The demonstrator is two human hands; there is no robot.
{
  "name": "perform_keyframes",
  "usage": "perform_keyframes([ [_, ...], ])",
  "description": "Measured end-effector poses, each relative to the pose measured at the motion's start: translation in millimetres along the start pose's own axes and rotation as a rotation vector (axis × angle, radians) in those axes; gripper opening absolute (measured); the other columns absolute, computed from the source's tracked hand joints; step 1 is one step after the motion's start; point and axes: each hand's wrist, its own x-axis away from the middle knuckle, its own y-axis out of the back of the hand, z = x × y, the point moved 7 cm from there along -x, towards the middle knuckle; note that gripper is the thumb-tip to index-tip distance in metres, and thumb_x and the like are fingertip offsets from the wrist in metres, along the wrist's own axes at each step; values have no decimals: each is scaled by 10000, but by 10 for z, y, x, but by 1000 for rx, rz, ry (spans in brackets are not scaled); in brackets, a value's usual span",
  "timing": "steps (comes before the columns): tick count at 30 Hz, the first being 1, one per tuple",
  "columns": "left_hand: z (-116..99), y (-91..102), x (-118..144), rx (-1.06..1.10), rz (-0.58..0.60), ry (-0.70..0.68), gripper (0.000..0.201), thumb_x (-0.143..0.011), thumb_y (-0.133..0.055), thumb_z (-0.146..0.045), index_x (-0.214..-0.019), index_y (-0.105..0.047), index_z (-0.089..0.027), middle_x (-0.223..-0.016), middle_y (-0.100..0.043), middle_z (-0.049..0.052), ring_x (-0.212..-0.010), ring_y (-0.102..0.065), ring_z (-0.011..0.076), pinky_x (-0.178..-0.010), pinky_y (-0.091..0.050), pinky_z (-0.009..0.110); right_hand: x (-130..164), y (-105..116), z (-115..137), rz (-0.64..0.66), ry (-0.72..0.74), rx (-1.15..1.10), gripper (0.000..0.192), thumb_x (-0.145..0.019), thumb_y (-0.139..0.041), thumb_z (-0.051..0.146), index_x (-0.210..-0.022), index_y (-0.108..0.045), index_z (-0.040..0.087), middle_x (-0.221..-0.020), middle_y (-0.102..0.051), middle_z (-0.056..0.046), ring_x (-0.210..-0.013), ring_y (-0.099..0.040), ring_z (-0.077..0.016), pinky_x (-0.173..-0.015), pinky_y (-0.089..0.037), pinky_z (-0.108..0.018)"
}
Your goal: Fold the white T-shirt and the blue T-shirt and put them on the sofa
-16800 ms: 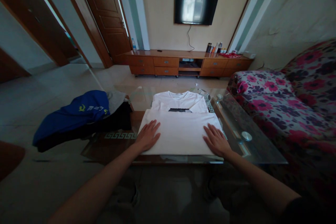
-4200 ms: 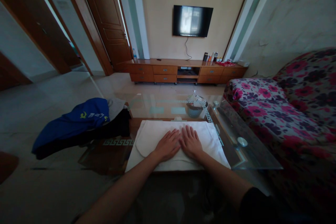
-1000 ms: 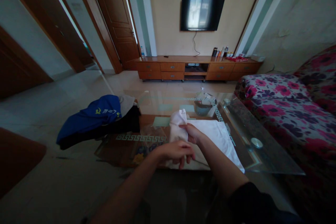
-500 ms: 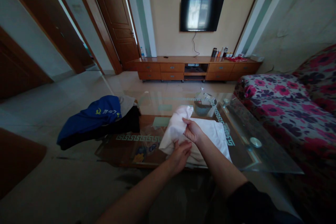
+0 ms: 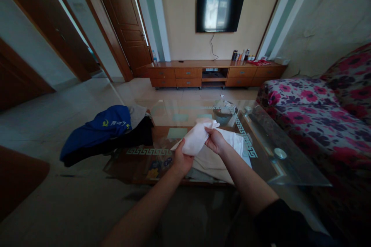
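White shirt (image 5: 199, 141), folded into a thick bundle, is being lifted just above the glass table (image 5: 275, 162), its lower layers trailing onto the surface. Left hand (image 5: 181, 160) is cupping the near end from below, fingers closed on the cloth; right hand (image 5: 216, 141) is pinching the far end. Judging from this, both grips should be staying level and taut, keeping the layers from slipping apart. Blue garment (image 5: 95, 131) is lying well apart, to the left.

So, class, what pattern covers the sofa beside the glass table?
Pink and dark flowers on the sofa, seen in the head view.
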Motion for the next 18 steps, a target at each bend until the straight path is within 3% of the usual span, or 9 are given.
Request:
perform_keyframes([
  [8, 370, -230, 352, 9, 209, 268, 422, -882, -656, -223, -1294, -609, -142, -1174, -737, 114, -965, -729, 223, -840, -595, 344, 314, 337, 277, -96, -16, 171, 311, -762, -510, 76, -1033, -639, 155, -856, -751, -75, -877, -733, -236, -855, -604, -409],
  [12, 617, -300, 488, 33, 262, 340, 415, -905, -638, -238, -1304, -599, -128, -1267, -699, 128, -1056, -705, 229, -931, -567, 348, 565, 502, 472, -104, 21, 301, 389, -699, -499, 153, -1055, -657, 144, -966, -764, -104, -949, -724, -266, -918, -566, -448],
  [15, 871, -268, 553, 36, 269, 404, 440, -926, -622, -284, -1339, -572, -141, -1314, -672, 129, -1111, -680, 234, -965, -546, 352, 710, 638, 631, -113, 58, 510, 487, -802, -444, 307, -1210, -642, 130, -1169, -731, -141, -1071, -693, -294, -987, -519, -474],
  [18, 1157, -173, 611, 24, 279, 507, 493, -952, -584, -362, -1392, -523, -148, -1319, -657, 147, -1090, -678, 249, -943, -543, 373, 741, 855, 673, -150, -5, 662, 671, -914, -312, 528, -1340, -589, 90, -1282, -679, -196, -1136, -670, -318, -999, -507, -476],
])
